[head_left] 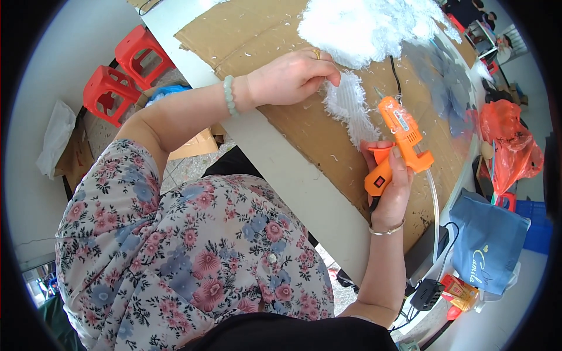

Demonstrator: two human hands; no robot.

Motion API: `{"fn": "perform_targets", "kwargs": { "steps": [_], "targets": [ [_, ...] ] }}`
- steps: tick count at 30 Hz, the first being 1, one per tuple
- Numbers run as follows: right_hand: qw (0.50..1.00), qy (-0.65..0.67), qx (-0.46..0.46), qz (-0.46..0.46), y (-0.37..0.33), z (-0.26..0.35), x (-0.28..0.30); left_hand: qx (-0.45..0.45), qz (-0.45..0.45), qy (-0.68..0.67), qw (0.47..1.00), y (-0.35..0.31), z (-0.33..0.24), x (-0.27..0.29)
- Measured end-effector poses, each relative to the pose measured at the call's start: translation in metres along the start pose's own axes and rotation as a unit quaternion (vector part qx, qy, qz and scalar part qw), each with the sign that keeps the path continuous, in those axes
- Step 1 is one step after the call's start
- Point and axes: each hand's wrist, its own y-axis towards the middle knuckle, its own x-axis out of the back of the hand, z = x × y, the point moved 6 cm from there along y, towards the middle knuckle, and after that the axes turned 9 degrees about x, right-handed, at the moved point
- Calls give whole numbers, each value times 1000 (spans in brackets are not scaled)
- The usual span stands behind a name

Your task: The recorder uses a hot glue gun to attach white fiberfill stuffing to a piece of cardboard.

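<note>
An orange hot glue gun (404, 134) is gripped by the handle in my right hand (393, 186), its nozzle pointing up and away from me. A clear glue stick (434, 216) trails out of its back. Left of the gun lies a white fringed fabric strip (354, 105) with a ribbed middle. My left hand (301, 76) is closed at the strip's far end, the fingertips pinched on its edge; the exact grip is partly hidden. The strip's near end reaches the fingers of my right hand.
Brown cardboard (281, 126) covers the white table (293, 184). A heap of white fluffy fabric (366, 29) lies at the far side. A black cord (396, 76) runs from the gun. Red stools (111, 90) stand left; a red plastic bag (509, 140) and blue bag (487, 240) are right.
</note>
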Motion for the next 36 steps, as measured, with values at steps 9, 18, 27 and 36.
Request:
{"fn": "perform_targets", "kwargs": {
  "steps": [9, 18, 27, 36],
  "targets": [
    [999, 29, -9, -16, -9, -3, -5, 438, -144, -368, 808, -9, 87, 16],
    [1000, 17, -11, -10, -6, -2, 2, 251, -87, -175, 948, -1, 48, 6],
    [990, 62, 96, 83, -2, 11, 9, 47, -56, 19, 997, 20, 22, -14],
    [985, -121, 84, 96, -28, 44, 33, 128, 108, -85, 982, 25, 12, -35]
  ]
}}
